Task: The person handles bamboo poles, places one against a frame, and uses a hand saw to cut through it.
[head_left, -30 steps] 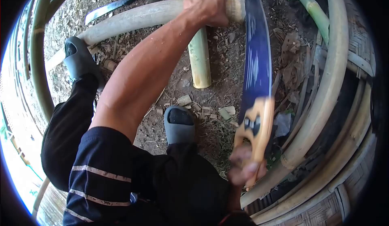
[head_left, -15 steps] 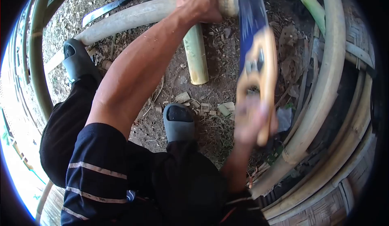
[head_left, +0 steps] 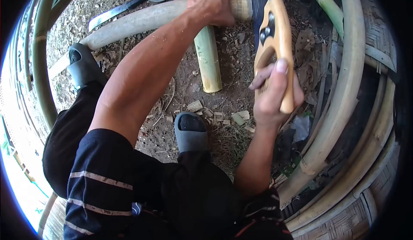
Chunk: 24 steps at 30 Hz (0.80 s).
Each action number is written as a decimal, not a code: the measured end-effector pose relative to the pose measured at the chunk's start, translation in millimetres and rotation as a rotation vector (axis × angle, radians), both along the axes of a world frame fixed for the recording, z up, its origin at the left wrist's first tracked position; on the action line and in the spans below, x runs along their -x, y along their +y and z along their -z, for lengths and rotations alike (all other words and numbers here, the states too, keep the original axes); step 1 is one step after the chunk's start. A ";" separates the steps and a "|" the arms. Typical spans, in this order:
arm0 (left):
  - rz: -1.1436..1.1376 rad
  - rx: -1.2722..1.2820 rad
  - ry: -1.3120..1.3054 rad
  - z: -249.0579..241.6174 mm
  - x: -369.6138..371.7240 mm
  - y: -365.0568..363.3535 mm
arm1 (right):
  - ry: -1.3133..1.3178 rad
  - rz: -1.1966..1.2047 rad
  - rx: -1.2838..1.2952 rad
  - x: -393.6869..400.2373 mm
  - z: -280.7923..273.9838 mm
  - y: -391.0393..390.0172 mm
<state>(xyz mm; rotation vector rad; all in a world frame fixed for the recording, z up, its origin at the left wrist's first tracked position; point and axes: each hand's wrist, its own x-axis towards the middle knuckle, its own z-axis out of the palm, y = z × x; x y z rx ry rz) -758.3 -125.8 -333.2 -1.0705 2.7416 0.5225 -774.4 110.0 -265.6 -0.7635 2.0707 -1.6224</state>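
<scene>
No words, brand or number can be read. Below and left of the grey rubber sandal in the middle (head_left: 191, 136), a small blue-and-white emblem (head_left: 136, 208) sits on black clothing with pale stripes (head_left: 101, 192), too small to decipher. Above and right of that sandal, the dark blue saw blade (head_left: 259, 3) shows nothing legible.

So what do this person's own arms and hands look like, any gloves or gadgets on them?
No gloves: the left hand and right hand are both bare, with no watch in sight on either wrist. The left sleeve is dark navy with thin pale stripes, ending around the elbow. The right sleeve is dark too, also with pale stripes.
</scene>
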 end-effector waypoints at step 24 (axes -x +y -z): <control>0.036 -0.102 -0.121 0.3 12.6 -9.6 | -0.013 0.040 0.069 -1.2 7.3 3.4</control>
